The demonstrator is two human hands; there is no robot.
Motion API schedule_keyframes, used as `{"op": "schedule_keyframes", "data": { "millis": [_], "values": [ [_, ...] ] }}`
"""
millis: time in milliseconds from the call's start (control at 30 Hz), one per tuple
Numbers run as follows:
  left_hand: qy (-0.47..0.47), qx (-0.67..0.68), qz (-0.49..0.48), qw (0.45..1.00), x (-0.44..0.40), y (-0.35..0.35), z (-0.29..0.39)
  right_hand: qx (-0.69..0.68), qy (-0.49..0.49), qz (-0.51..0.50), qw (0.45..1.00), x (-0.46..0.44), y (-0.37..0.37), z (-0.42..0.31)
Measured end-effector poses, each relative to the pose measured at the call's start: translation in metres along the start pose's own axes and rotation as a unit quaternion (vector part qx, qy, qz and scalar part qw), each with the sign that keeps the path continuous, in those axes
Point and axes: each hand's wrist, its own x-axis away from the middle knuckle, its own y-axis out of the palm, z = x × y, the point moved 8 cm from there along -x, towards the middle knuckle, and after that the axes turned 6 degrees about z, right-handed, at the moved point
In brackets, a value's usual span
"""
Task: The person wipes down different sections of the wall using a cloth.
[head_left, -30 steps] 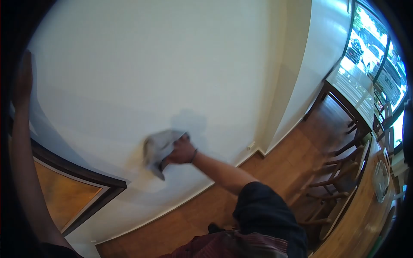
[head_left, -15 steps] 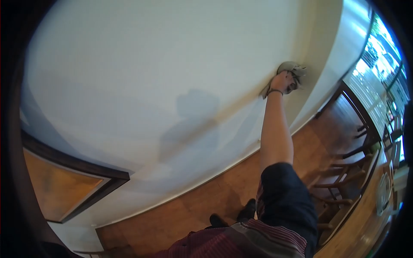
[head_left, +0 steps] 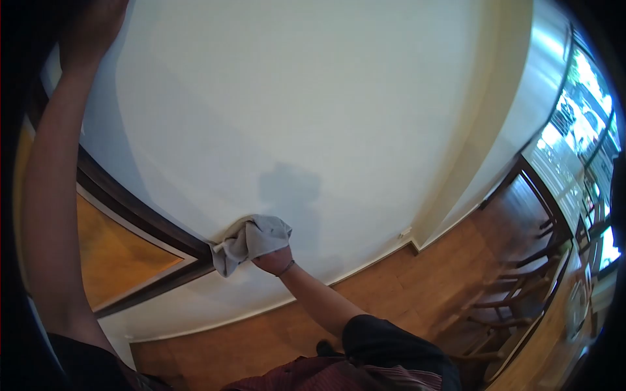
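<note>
Where the pale wall [head_left: 326,111] ends on my right, I see a bright window [head_left: 583,98], a glossy-topped table [head_left: 554,159] near it, and several wooden chairs [head_left: 515,287] beside a nearer wooden table [head_left: 544,345]. Some clear object [head_left: 577,309] sits on that nearer table, too blurred for me to name. A small white fitting [head_left: 405,232] shows low on the wall, above the brown floor [head_left: 391,287]. On my left hangs a dark-framed orange panel [head_left: 117,257], and my raised left forearm [head_left: 52,202] stands in front of part of it. One dark shoe [head_left: 328,348] peeks out past my striped maroon clothing [head_left: 313,375]. The dark rim of the view swallows the edges, and my left hand [head_left: 94,29] is in shadow, its fingertips cut off at the top, so I cannot tell how far it is open or whether it presses on anything. My right hand [head_left: 274,259], a thin band at its wrist, has a bunched grey cloth [head_left: 254,238] in its grasp against the wall, at the panel's frame corner; the cloth hides most of its fingers.
</note>
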Motion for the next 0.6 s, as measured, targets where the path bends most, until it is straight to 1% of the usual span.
{"op": "schedule_keyframes", "data": {
  "millis": [33, 67, 100, 133, 167, 233, 267, 300, 333, 367, 400, 433, 467, 533, 600],
  "values": [
    [0.018, -0.003, -0.010, 1.000, 0.000, 0.005, 0.001, -0.014, 0.014, -0.002, 1.000, -0.019, -0.023, 0.002],
    [0.009, 0.045, -0.029, 0.999, 0.002, 0.004, 0.005, 0.026, 0.022, -0.011, 0.999, -0.024, -0.037, 0.015],
    [0.008, 0.058, -0.025, 0.998, 0.004, 0.003, 0.022, 0.067, 0.033, -0.024, 0.997, -0.025, -0.050, 0.031],
    [0.002, 0.043, -0.027, 0.999, 0.010, 0.001, 0.043, 0.056, 0.064, -0.014, 0.996, -0.026, -0.065, 0.058],
    [-0.003, 0.023, -0.031, 0.999, 0.016, -0.004, 0.064, 0.027, 0.073, 0.032, 0.996, -0.034, -0.094, 0.078],
    [0.028, 0.096, -0.054, 0.994, 0.018, -0.026, 0.132, 0.094, 0.056, 0.048, 0.993, -0.047, -0.137, 0.128],
    [0.020, 0.100, -0.101, 0.990, 0.030, -0.028, 0.159, 0.128, 0.049, 0.057, 0.989, -0.054, -0.158, 0.153],
    [0.013, 0.101, -0.146, 0.984, 0.045, -0.030, 0.185, 0.107, 0.028, 0.105, 0.988, -0.061, -0.182, 0.181],
    [0.012, 0.134, -0.203, 0.970, 0.061, -0.036, 0.213, 0.136, 0.015, 0.120, 0.983, -0.064, -0.200, 0.216],
    [0.013, 0.168, -0.257, 0.952, 0.079, -0.042, 0.237, 0.147, 0.026, 0.139, 0.979, -0.081, -0.228, 0.239],
    [0.013, 0.161, -0.273, 0.948, 0.100, -0.044, 0.253, 0.193, 0.048, 0.172, 0.965, -0.091, -0.253, 0.267],
    [0.010, 0.155, -0.289, 0.945, 0.114, -0.042, 0.262, 0.052, 0.147, 0.239, 0.958, -0.092, -0.274, 0.337],
    [0.016, 0.156, -0.286, 0.945, 0.118, -0.042, 0.267, -0.096, 0.222, 0.330, 0.913, -0.089, -0.294, 0.405],
    [0.082, 0.136, -0.268, 0.950, 0.128, -0.034, 0.284, -0.050, 0.204, 0.387, 0.898, -0.102, -0.344, 0.475],
    [0.092, 0.119, -0.269, 0.951, 0.129, -0.028, 0.288, 0.047, 0.214, 0.466, 0.857, -0.107, -0.390, 0.503]
  ]
}}
